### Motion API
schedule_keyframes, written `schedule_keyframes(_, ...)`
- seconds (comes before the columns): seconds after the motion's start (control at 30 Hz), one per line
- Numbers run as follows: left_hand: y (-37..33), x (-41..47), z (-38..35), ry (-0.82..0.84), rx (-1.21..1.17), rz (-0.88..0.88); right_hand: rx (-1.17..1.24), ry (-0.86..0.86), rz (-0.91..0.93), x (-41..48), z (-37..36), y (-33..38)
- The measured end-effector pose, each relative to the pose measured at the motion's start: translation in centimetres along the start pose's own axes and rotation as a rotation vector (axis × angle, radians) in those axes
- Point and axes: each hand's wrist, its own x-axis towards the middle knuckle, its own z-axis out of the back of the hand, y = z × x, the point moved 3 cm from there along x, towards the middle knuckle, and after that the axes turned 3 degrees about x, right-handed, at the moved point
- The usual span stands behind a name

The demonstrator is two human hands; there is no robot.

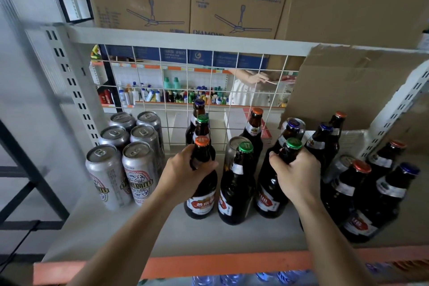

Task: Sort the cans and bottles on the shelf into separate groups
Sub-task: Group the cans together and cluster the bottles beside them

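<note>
Your left grip clamps the orange-capped bottle by the neck, your right grip the green-capped bottle, mid-shelf. Cans stand grouped left. Next job, I'd say: shift these bottles right and free the stray can behind them.

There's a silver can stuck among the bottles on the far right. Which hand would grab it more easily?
Probably the right hand: it grips a green-capped bottle just beside that can. The left hand holds an orange-capped bottle, with other bottles between.
</note>
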Motion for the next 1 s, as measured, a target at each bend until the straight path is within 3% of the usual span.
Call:
schedule_keyframes(0.27,-0.1,-0.2,-0.1,-0.032,0.005,-0.017,0.023,0.020,-0.134,0.2,-0.7,-1.3)
schedule_keyframes(0.7,-0.4,-4.2,1.4,-0.266,0.038,-0.153,-0.016,0.119,-0.120,-0.1,-0.3,-1.3)
schedule_keyframes(0.8,-0.7,-4.9,1.9,-0.257,0.047,-0.186,-0.021,0.113,-0.148,-0.5,0.6,-0.7)
schedule_keyframes(0.93,-1.0,-5.5,2.5,-0.207,0.068,-0.227,0.049,-0.244,0.065,-3.1,2.5,1.6)
schedule_keyframes(1.0,-1.8,-6.0,2.6,-0.181,0.092,-0.279,0.120,-0.089,0.183,-5.3,1.9,3.0)
